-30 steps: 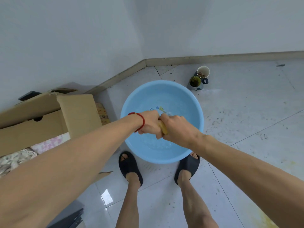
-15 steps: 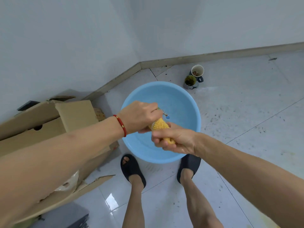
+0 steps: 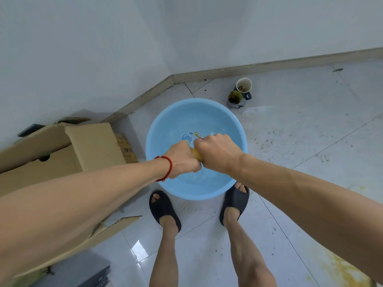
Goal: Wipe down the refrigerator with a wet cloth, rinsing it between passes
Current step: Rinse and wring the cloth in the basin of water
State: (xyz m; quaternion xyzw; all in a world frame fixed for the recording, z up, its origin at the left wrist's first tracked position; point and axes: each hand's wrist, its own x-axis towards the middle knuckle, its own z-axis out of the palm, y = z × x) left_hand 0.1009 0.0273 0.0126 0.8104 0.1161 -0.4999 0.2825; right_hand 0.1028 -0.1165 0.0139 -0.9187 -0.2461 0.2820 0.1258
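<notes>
We are holding the yellow cloth (image 3: 196, 155) bunched between both fists, directly above the water in the blue basin (image 3: 163, 125) on the floor. Our left hand (image 3: 183, 160) is curling tightly round the near end of the roll, and our right hand (image 3: 217, 153) is curling round the far end; the two fists are almost touching, so only a narrow strip of yellow is showing in the gap between them. By the look of it, we are wringing the cloth out after a rinse.

We are judging the cloth to be soft, limp and light, heavier than usual only because it is soaked. Wet, it is probably a little slippery, so a full-fisted hold on each end is serving better than a fingertip pinch. It is not fragile; a hard twist should do it no harm. Taken up by one corner it would likely hang and drip, so we are keeping it gathered into a thick roll, which gives both palms something firm to squeeze.

Just outside the left fist, a cardboard box (image 3: 68, 150) is standing beside the basin. Beyond the right fist, near the wall, two mugs (image 3: 240, 93) are sitting on the tiles. Below the grip, our feet in dark slippers (image 3: 163, 208) are flanking the near rim of the basin. The refrigerator is not in view.
</notes>
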